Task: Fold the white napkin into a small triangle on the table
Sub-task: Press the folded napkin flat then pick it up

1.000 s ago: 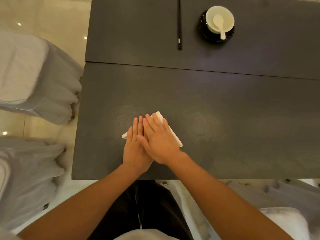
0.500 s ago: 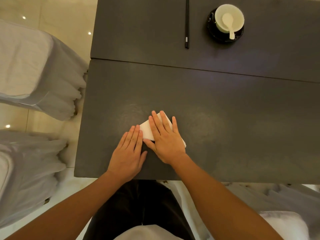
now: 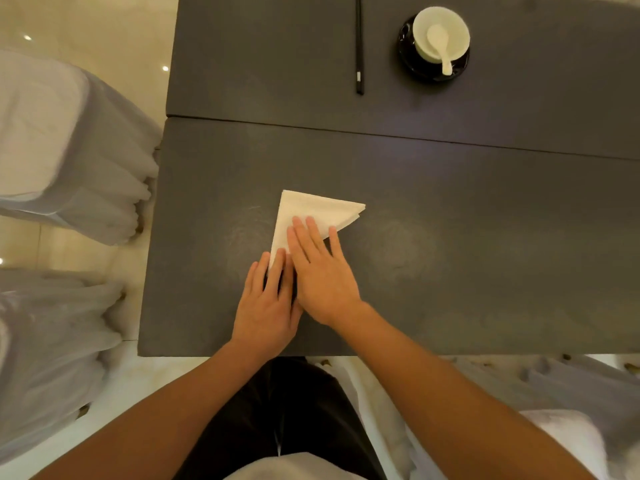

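Head view, looking down: white napkin [image 3: 313,211] already folded to a triangle, lying on the dark table [image 3: 485,254] near its front edge, one corner pointing away to the right, the near corner hidden under the hands. Right hand [image 3: 320,271] flat and open on the napkin's near half, fingers spread, gripping nothing, only pressing. Left hand [image 3: 268,303] likewise flat and open just beside it, fingertips touching the napkin's near corner, palm on bare table. Probably the creasing step, with the shape close to done. To do it well: keep the palm flat, sweep from the fold outward toward the loose edges at the far right corner, where the layers look slightly uneven, and pin the near corner so nothing slides on the smooth top. Table matt dark grey, faintly smeared, with a seam running across it. Beyond the seam, black chopsticks [image 3: 359,46] and a white bowl [image 3: 441,32] holding a white spoon [image 3: 440,43] on a dark saucer [image 3: 408,60], well apart from the napkin. White-covered chairs [image 3: 69,150] on the left, pale glossy floor [image 3: 104,29].
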`<state>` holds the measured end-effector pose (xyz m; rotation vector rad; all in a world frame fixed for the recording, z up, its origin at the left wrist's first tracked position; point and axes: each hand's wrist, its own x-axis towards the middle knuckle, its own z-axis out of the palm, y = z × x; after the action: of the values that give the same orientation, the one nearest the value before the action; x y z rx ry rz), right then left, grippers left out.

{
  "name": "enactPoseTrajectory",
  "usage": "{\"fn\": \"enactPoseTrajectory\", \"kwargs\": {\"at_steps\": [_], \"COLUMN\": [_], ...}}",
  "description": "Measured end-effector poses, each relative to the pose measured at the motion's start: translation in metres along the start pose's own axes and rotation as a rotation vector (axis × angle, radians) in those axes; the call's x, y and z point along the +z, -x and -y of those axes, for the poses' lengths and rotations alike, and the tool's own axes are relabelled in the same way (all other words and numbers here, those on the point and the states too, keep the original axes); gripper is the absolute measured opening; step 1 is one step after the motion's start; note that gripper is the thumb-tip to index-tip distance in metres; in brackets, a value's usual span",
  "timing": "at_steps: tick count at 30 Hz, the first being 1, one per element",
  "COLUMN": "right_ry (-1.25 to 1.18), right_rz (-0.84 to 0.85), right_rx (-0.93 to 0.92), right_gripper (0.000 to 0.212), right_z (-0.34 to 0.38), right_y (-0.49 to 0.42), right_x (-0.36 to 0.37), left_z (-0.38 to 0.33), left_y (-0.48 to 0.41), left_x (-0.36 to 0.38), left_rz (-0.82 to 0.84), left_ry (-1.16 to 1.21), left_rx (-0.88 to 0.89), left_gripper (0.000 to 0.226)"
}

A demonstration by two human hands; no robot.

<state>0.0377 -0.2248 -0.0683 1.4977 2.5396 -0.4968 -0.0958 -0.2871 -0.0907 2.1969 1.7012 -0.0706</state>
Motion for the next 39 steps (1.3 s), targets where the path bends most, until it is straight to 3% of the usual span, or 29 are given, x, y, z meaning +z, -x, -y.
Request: {"fn": "enactPoseTrajectory", "kwargs": {"at_steps": [3, 15, 20, 23, 25, 28, 39], "right_ry": [-0.103, 0.009, -0.077, -0.137, -0.165, -0.109, 0.045], "right_rz": [0.064, 0.063, 0.040, -0.011, 0.056, 0.158, 0.009], "right_rx": [-0.023, 0.301, 0.449, 0.258, 0.045, -0.066, 0.132], "right_gripper": [0.062, 0.066, 0.066, 0.060, 0.060, 0.067, 0.068], "right_z": [0.016, -0.071, -0.044, -0.010, 0.011, 0.014, -0.037], "right_y": [0.023, 0.011, 0.002, -0.010, -0.019, -0.029, -0.046], "right_x": [0.015, -0.006, -0.018, -0.025, -0.023, -0.017, 0.001], "left_z": [0.005, 0.009, 0.013, 0.017, 0.022, 0.030, 0.037], "left_y": [0.002, -0.002, -0.010, -0.015, -0.015, -0.011, -0.014], "left_x": [0.005, -0.006, -0.011, -0.008, -0.004, 0.001, 0.002], "left_rz": [-0.004, -0.004, -0.118, -0.259, -0.302, -0.299, -0.337], "left_ry": [-0.037, -0.038, 0.031, 0.075, 0.106, 0.130, 0.147], "left_rx": [0.057, 0.021, 0.002, 0.028, 0.052, 0.087, 0.144], "left_gripper": [0.064, 0.071, 0.055, 0.041, 0.037, 0.040, 0.049]}}
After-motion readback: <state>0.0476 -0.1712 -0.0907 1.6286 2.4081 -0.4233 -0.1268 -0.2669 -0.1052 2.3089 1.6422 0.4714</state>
